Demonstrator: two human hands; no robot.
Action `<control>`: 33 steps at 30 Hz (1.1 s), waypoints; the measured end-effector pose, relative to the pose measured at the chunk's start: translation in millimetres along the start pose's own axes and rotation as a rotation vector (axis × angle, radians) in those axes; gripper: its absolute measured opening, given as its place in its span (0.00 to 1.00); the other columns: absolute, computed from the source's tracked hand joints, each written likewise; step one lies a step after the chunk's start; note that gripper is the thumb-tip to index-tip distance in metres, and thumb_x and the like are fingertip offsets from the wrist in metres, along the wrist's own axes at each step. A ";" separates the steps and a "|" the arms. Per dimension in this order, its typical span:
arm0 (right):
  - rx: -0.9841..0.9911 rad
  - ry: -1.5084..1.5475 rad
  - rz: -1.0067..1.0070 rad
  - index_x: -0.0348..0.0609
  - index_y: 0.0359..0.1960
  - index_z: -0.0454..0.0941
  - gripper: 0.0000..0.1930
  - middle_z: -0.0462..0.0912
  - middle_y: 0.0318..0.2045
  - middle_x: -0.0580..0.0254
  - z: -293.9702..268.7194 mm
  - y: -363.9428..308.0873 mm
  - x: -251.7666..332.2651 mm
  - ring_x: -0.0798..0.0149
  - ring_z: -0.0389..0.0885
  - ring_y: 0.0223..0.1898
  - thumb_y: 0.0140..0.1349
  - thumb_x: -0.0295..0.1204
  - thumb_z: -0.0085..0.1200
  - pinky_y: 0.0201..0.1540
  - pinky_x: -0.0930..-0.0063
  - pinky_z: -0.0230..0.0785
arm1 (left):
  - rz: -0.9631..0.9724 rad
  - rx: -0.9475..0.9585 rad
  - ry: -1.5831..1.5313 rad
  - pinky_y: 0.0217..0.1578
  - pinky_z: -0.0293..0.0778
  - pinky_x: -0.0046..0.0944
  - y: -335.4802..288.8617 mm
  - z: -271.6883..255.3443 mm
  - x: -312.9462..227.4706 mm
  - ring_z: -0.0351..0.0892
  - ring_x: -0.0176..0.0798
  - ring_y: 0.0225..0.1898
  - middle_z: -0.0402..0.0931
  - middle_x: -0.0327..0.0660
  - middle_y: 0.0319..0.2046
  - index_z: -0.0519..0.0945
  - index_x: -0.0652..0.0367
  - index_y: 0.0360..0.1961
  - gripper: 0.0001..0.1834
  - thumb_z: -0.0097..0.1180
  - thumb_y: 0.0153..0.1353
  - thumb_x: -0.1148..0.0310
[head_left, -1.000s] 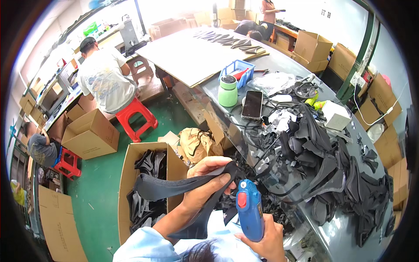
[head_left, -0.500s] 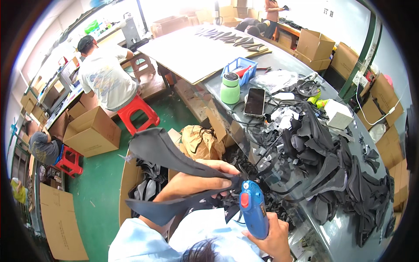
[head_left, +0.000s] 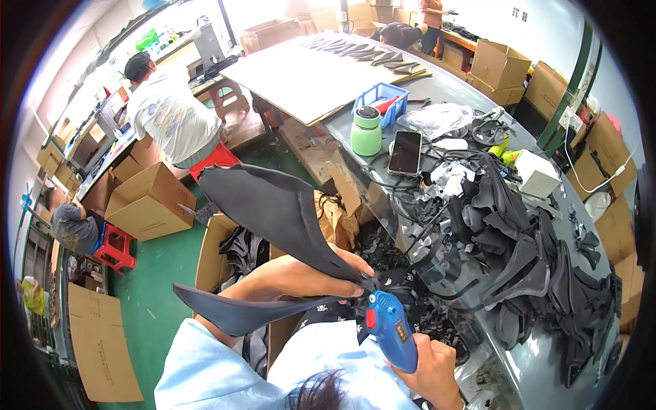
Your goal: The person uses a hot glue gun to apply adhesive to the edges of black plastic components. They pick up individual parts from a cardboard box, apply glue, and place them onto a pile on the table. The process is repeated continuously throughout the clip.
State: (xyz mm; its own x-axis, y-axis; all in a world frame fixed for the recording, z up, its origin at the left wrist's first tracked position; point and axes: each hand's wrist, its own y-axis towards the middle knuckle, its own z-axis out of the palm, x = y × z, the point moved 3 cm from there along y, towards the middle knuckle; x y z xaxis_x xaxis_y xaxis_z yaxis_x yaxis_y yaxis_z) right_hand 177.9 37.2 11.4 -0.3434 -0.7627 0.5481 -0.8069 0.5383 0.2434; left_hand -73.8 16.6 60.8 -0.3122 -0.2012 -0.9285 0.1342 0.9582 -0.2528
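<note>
My left hand (head_left: 326,272) grips a large dark grey curved piece (head_left: 273,212) that folds into two flaps, one rising to the upper left and one stretching low to the left. My right hand (head_left: 429,365) holds a blue glue gun (head_left: 391,329) with a red switch, its nozzle at the fold of the piece next to my left fingers. Both hands are in front of the grey table (head_left: 540,362), close to its near edge.
A heap of dark pieces (head_left: 526,260) covers the table's right side, with a phone (head_left: 404,152), a green bottle (head_left: 366,131), a blue bin (head_left: 383,102) and a white box (head_left: 536,174). An open carton of dark pieces (head_left: 236,249) stands below. A seated person (head_left: 171,113) works at the left.
My left hand has turned the dark piece so its upper flap lifted and spread toward the upper left. The glue gun stayed at the fold and shifted slightly right.
</note>
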 end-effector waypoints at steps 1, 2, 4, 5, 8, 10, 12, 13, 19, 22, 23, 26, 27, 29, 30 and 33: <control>0.007 0.014 -0.003 0.37 0.35 0.68 0.25 0.74 0.15 0.58 0.4 0.4 1.0 0.56 0.74 0.16 0.36 0.31 0.67 0.21 0.67 0.66 | 0.023 0.009 -0.009 0.39 0.69 0.30 1.8 1.5 6.9 0.76 0.32 0.37 0.78 0.42 0.35 0.78 0.63 0.42 0.16 0.59 0.51 0.70; 0.015 0.028 -0.005 0.38 0.35 0.68 0.25 0.74 0.15 0.58 0.6 0.8 2.4 0.56 0.74 0.16 0.36 0.31 0.67 0.21 0.68 0.65 | 0.047 0.017 -0.018 0.41 0.69 0.31 2.0 3.7 10.0 0.76 0.34 0.39 0.77 0.43 0.37 0.78 0.63 0.42 0.16 0.59 0.51 0.70; 0.027 0.040 -0.003 0.37 0.35 0.68 0.25 0.75 0.16 0.58 1.8 0.8 2.9 0.56 0.75 0.17 0.37 0.33 0.68 0.22 0.68 0.67 | 0.072 -0.026 0.082 0.44 0.69 0.33 1.0 7.9 7.4 0.75 0.37 0.41 0.76 0.44 0.40 0.78 0.61 0.44 0.17 0.58 0.51 0.71; 0.032 0.038 0.003 0.37 0.34 0.68 0.26 0.76 0.16 0.57 3.2 0.0 2.1 0.56 0.77 0.17 0.37 0.36 0.69 0.22 0.68 0.68 | 0.087 -0.044 0.131 0.46 0.68 0.34 1.7 9.4 2.8 0.75 0.39 0.42 0.76 0.44 0.42 0.78 0.61 0.44 0.17 0.58 0.51 0.71; -0.003 0.063 0.015 0.38 0.37 0.68 0.27 0.76 0.19 0.53 0.8 1.5 10.3 0.52 0.77 0.21 0.39 0.39 0.69 0.24 0.65 0.69 | 0.138 -0.035 0.211 0.48 0.68 0.37 7.6 14.9 5.4 0.74 0.42 0.46 0.76 0.44 0.43 0.78 0.60 0.44 0.17 0.57 0.50 0.74; -0.037 0.099 0.018 0.39 0.38 0.68 0.27 0.75 0.20 0.51 0.5 4.0 16.2 0.49 0.76 0.22 0.41 0.40 0.68 0.24 0.63 0.69 | 0.124 -0.001 0.246 0.48 0.68 0.37 15.1 19.0 10.2 0.74 0.41 0.46 0.75 0.44 0.43 0.78 0.60 0.44 0.18 0.56 0.50 0.75; -0.062 0.149 0.008 0.39 0.37 0.68 0.26 0.75 0.20 0.51 2.5 5.5 20.2 0.49 0.76 0.21 0.42 0.39 0.68 0.24 0.62 0.68 | 0.066 0.030 0.280 0.48 0.68 0.37 16.2 21.7 9.4 0.74 0.40 0.46 0.75 0.43 0.44 0.77 0.60 0.46 0.19 0.55 0.50 0.75; -0.077 0.170 0.017 0.39 0.37 0.68 0.26 0.75 0.20 0.51 3.5 5.6 19.9 0.49 0.76 0.21 0.42 0.40 0.67 0.24 0.62 0.68 | 0.081 0.016 0.200 0.47 0.68 0.37 16.5 21.1 9.1 0.74 0.39 0.46 0.75 0.43 0.43 0.76 0.60 0.47 0.20 0.56 0.49 0.75; -0.078 0.212 0.101 0.39 0.37 0.69 0.24 0.75 0.19 0.52 5.4 5.1 13.7 0.50 0.76 0.21 0.41 0.35 0.67 0.24 0.63 0.68 | 0.528 -0.334 -0.444 0.45 0.71 0.34 -9.4 -14.5 -21.2 0.74 0.34 0.42 0.75 0.44 0.39 0.73 0.65 0.45 0.24 0.62 0.44 0.72; -0.055 0.226 0.117 0.38 0.35 0.68 0.25 0.77 0.18 0.55 6.2 8.8 4.3 0.54 0.78 0.20 0.39 0.35 0.68 0.24 0.66 0.70 | 0.568 -0.689 -0.835 0.44 0.70 0.34 -6.3 -9.1 -10.7 0.74 0.34 0.40 0.73 0.43 0.38 0.73 0.64 0.38 0.13 0.55 0.50 0.72; -0.063 0.224 0.142 0.37 0.34 0.67 0.25 0.77 0.18 0.55 9.2 7.3 -0.7 0.55 0.79 0.20 0.39 0.36 0.69 0.25 0.67 0.70 | 0.540 -0.728 -0.788 0.44 0.69 0.34 -7.3 -9.3 -7.6 0.74 0.34 0.40 0.73 0.43 0.37 0.73 0.64 0.39 0.13 0.55 0.50 0.72; -0.105 0.204 0.170 0.38 0.35 0.67 0.25 0.78 0.19 0.54 9.7 8.1 -10.6 0.53 0.79 0.20 0.40 0.36 0.68 0.24 0.67 0.71 | 0.448 -0.842 -0.682 0.43 0.68 0.34 -4.4 -3.8 4.1 0.74 0.35 0.37 0.73 0.43 0.34 0.72 0.65 0.39 0.13 0.52 0.51 0.73; -0.123 0.194 0.173 0.38 0.36 0.67 0.25 0.78 0.19 0.55 7.0 10.3 -12.4 0.52 0.79 0.20 0.41 0.36 0.67 0.24 0.66 0.71 | 0.443 -0.847 -0.720 0.42 0.69 0.34 -6.5 -4.2 3.9 0.74 0.35 0.37 0.73 0.43 0.34 0.72 0.64 0.39 0.13 0.51 0.50 0.73; -0.113 0.369 0.337 0.37 0.36 0.67 0.24 0.78 0.20 0.54 -2.9 11.9 -17.6 0.54 0.81 0.22 0.42 0.34 0.67 0.27 0.66 0.72 | 0.431 -0.850 -0.787 0.41 0.71 0.34 -11.5 -11.7 0.3 0.75 0.35 0.37 0.74 0.43 0.33 0.72 0.63 0.39 0.14 0.51 0.49 0.74; -0.140 0.377 0.421 0.38 0.36 0.67 0.24 0.78 0.20 0.55 -6.5 7.1 -23.0 0.56 0.81 0.22 0.41 0.34 0.67 0.28 0.68 0.72 | 0.425 -0.879 -0.747 0.41 0.71 0.35 -10.0 -12.6 -4.5 0.76 0.36 0.36 0.75 0.43 0.34 0.73 0.65 0.39 0.14 0.49 0.48 0.75; -0.262 0.431 0.460 0.38 0.37 0.67 0.25 0.78 0.22 0.57 -15.4 9.9 -23.5 0.62 0.80 0.23 0.40 0.33 0.69 0.30 0.72 0.71 | 0.195 -0.561 -0.527 0.44 0.68 0.32 -3.2 8.3 -3.4 0.73 0.34 0.39 0.75 0.40 0.36 0.75 0.62 0.38 0.13 0.51 0.48 0.75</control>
State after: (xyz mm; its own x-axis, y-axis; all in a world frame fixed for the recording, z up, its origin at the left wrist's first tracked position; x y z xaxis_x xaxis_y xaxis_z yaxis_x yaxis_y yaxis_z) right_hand 185.4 66.0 13.2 -0.3580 -0.2541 0.8985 -0.4633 0.8838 0.0653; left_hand -65.4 12.6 62.5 0.1731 0.0453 -0.9839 -0.3971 0.9174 -0.0277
